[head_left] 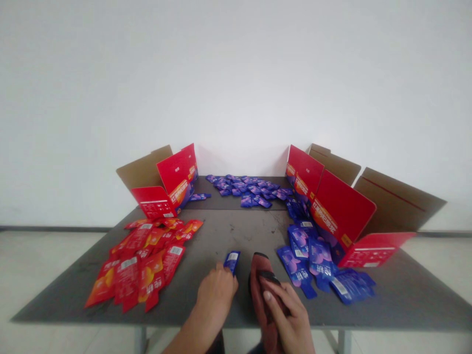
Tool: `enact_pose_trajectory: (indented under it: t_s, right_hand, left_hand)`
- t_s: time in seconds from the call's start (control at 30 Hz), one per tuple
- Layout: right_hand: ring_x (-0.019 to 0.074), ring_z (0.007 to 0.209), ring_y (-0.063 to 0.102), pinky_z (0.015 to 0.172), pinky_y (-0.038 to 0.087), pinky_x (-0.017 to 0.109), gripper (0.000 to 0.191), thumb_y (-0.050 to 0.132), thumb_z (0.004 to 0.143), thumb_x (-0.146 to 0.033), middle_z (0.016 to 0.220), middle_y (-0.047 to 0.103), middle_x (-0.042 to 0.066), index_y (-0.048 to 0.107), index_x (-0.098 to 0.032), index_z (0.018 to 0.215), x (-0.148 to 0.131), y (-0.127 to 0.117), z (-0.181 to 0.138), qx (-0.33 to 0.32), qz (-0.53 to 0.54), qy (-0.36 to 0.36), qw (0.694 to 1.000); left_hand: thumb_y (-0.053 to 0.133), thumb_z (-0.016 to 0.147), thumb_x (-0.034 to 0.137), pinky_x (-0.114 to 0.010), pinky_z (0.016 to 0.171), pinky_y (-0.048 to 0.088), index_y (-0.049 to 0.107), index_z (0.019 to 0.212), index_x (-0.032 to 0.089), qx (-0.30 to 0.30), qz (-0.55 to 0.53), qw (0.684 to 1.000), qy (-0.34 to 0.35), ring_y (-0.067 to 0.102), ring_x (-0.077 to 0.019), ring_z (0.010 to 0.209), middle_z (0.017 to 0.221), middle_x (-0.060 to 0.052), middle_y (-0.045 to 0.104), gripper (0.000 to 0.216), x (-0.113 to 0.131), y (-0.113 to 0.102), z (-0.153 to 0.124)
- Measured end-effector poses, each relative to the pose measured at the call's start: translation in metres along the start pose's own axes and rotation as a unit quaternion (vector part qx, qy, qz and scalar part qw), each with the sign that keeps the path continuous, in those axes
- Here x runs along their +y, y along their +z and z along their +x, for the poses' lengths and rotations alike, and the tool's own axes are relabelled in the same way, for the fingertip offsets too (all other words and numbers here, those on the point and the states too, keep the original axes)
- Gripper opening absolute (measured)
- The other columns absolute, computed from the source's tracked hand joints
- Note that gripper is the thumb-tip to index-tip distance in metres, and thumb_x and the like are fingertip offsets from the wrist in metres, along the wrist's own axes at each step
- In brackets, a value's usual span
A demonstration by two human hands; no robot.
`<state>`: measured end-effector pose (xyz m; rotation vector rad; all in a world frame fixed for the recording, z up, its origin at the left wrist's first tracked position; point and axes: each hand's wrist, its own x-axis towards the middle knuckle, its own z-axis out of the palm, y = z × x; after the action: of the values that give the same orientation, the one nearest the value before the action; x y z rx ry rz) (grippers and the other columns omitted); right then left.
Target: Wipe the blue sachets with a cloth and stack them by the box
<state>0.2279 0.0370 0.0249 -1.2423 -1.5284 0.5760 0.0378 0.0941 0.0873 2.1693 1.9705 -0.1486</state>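
Toward six o'clock on the grey table (228,231), with six as its near edge, grips small blue sachet (232,260) in left hand (217,290), with fingers curled around the near end and the far end jutting free toward twelve, pale label patch up. Between five and six, holds maroon item (259,285) with dark trim in right hand (291,317), thumb and fingers closed on it from its three-o'clock side. Cannot tell exact kind of item.

At eight to nine: note red-orange pouches (127,278), heaped and overlapping, some with white label patches up. At ten, just beyond these: note left box (177,169), red, printed, with flaps open. Toward eleven, just beside that box: log lone blue sachet (199,197), lying flat. At twelve, past a seam in the tabletop: log spread of small sachets (254,189), blue, many overlapping.

From two to three: record farther box (305,172) and nearer box (342,206), both red outside, tan inside, flaps raised. At three to four, along the inner side of the nearer one: record larger blue pouches (320,255), purple-printed, overlapping. Beyond twelve: see pale wall (236,78).
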Motion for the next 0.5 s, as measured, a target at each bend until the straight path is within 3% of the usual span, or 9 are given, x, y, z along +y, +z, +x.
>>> enact_pose_trajectory:
  t_s: [0.17,0.3,0.4,0.5]
  right_hand:
    - [0.0173,0.106,0.072,0.092,0.057,0.023,0.026,0.063,0.100,-0.038,0.111,0.074,0.005,0.075,-0.034,0.123,0.003,0.000,-0.002,-0.025,0.025,0.009,0.999]
    - [0.0174,0.107,0.072,0.093,0.058,0.024,0.027,0.062,0.100,-0.037,0.113,0.073,0.005,0.075,-0.034,0.124,0.010,0.002,-0.001,-0.040,0.037,-0.009,0.999]
    - [0.0154,0.101,0.073,0.087,0.059,0.020,0.026,0.063,0.099,-0.034,0.107,0.074,0.004,0.074,-0.036,0.123,0.021,0.007,-0.001,-0.044,0.026,-0.039,0.998]
    - [0.0135,0.089,0.075,0.076,0.059,0.016,0.026,0.067,0.097,-0.034,0.097,0.074,0.002,0.075,-0.037,0.121,0.027,0.012,-0.001,-0.025,0.012,-0.076,0.997]
  left_hand:
    - [0.029,0.107,0.021,-0.040,0.085,0.057,0.074,0.106,0.010,-0.016,0.012,0.999,0.045,0.075,-0.0325,0.100,0.104,-0.019,0.076,0.046,-0.027,-0.016,0.010]
    - [0.022,0.109,0.035,-0.026,0.064,0.053,0.067,0.086,0.016,-0.030,-0.139,0.988,0.068,0.074,-0.0198,0.064,0.074,-0.007,0.073,0.054,-0.036,-0.034,0.034]
    - [0.025,0.106,0.046,-0.023,0.049,0.045,0.058,0.079,0.019,0.008,-0.289,0.953,0.091,0.062,-0.0143,0.043,0.059,0.001,0.062,0.051,-0.010,-0.059,0.057]
    - [0.027,0.105,0.048,-0.022,0.044,0.040,0.055,0.077,0.020,0.037,-0.349,0.926,0.137,0.054,-0.0115,0.038,0.057,0.004,0.056,0.049,0.042,-0.087,0.087]
